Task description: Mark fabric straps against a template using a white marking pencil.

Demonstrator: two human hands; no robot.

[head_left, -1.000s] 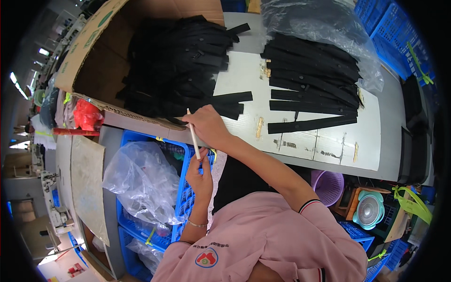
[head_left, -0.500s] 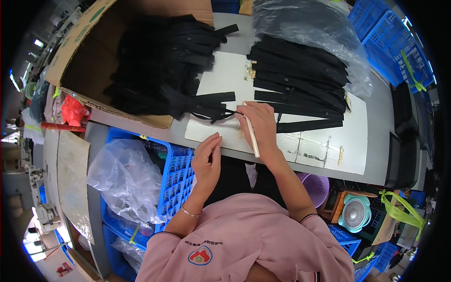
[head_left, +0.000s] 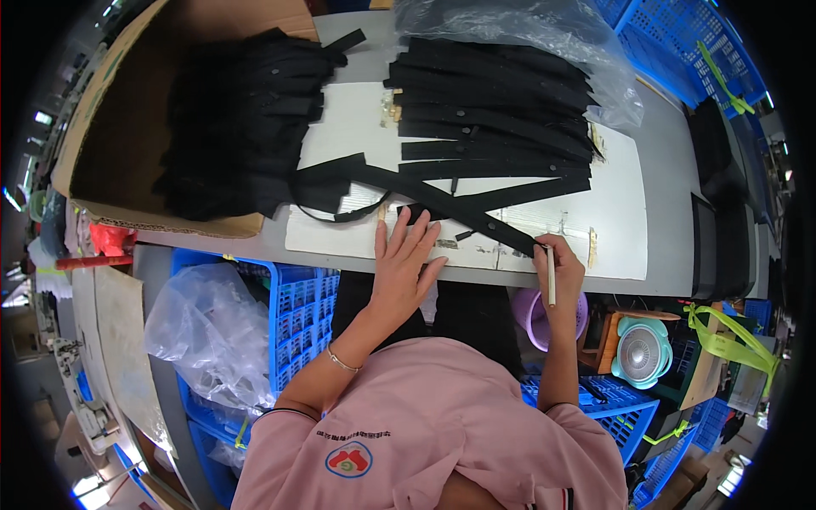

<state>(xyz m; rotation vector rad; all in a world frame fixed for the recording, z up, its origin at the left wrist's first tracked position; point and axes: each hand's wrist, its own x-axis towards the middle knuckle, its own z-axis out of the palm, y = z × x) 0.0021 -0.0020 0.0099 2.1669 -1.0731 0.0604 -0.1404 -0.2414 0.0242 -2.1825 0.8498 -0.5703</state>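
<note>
My right hand (head_left: 563, 270) is closed at the near edge of the table, gripping the lower end of a long black fabric strip (head_left: 463, 211). A thin pale pen-like stick (head_left: 551, 280) is also held in that hand. The strip runs slantwise up to the left, toward a dark pile. Fingers spread, my left hand (head_left: 399, 263) lies over the white board (head_left: 625, 225) near a short black piece (head_left: 418, 212), partly covered by the fingers. On the board, more black strips (head_left: 493, 89) lie in a row, some with small round dark spots.
To the left, a cardboard box (head_left: 110, 174) lies on its side with a heap of black strips (head_left: 242, 127) spilling out. Clear plastic sheeting (head_left: 518, 21) covers the far side. Blue crates (head_left: 302, 314) stand below the table, with a purple basket (head_left: 540, 323) and a teal fan (head_left: 642, 353).
My right hand has moved right and toward me, drawing a black strip out from the left pile across the board. My left hand has moved forward and spread its fingers over the board.
</note>
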